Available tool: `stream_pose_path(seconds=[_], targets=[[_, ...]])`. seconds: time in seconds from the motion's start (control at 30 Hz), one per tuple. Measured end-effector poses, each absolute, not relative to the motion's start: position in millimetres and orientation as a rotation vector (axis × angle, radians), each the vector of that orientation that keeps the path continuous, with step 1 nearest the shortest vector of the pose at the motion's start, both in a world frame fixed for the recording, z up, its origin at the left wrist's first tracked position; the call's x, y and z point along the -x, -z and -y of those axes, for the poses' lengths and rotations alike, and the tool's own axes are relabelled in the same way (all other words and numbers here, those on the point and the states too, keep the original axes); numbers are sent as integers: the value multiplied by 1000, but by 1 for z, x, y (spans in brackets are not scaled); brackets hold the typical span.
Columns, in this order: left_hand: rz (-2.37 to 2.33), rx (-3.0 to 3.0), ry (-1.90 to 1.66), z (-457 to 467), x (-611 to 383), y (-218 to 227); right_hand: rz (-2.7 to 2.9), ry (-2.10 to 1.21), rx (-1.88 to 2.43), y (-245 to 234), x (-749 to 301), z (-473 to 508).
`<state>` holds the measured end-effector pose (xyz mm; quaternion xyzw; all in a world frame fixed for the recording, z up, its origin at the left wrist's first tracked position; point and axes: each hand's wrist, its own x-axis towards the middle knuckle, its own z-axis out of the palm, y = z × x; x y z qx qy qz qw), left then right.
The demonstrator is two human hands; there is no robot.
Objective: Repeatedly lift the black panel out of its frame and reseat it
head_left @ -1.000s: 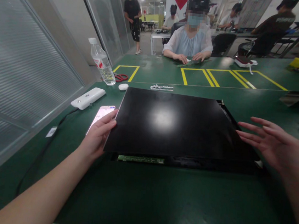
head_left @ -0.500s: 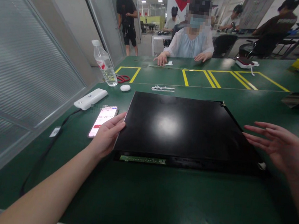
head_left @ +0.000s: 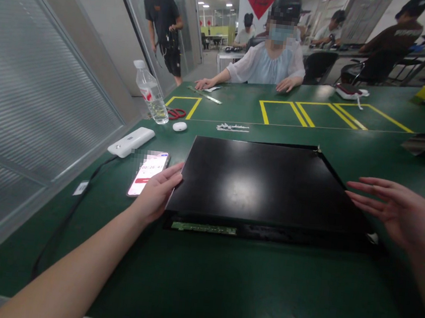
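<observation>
A large black flat panel (head_left: 266,185) lies on the green table (head_left: 222,286), with a green circuit strip (head_left: 204,227) showing under its near edge. My left hand (head_left: 156,193) rests against the panel's left edge, fingers stretched along it. My right hand (head_left: 397,209) hovers open at the panel's right edge, fingers spread and pointing left, not clearly touching it.
A phone (head_left: 149,167) with a lit screen lies left of the panel, beside a white power bank (head_left: 131,142) with a black cable. Farther back are a water bottle (head_left: 150,92), red scissors (head_left: 176,112), a white earbud case (head_left: 179,125) and small metal parts (head_left: 232,127). A person sits across the table.
The panel has settled lower and flatter onto the table and sits slightly to the right. My left hand followed its edge. The person opposite reached a hand out to the left.
</observation>
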<state>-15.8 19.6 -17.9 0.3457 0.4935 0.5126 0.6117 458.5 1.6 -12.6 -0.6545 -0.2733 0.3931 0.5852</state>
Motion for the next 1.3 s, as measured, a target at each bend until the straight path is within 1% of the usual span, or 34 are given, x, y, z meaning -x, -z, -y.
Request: stream_pose_path(seconds=[0.4,0.67,1.3], targets=[[-1118,-792,-1175,-20,13,11,662,-894,1601,1,-443,3],[-1137,-815,-1134,-17,12,10,790,-895,1616,10,-452,3],[-1171,-956,-1100,-18,18,20,781,-924,1575,11,-461,5]])
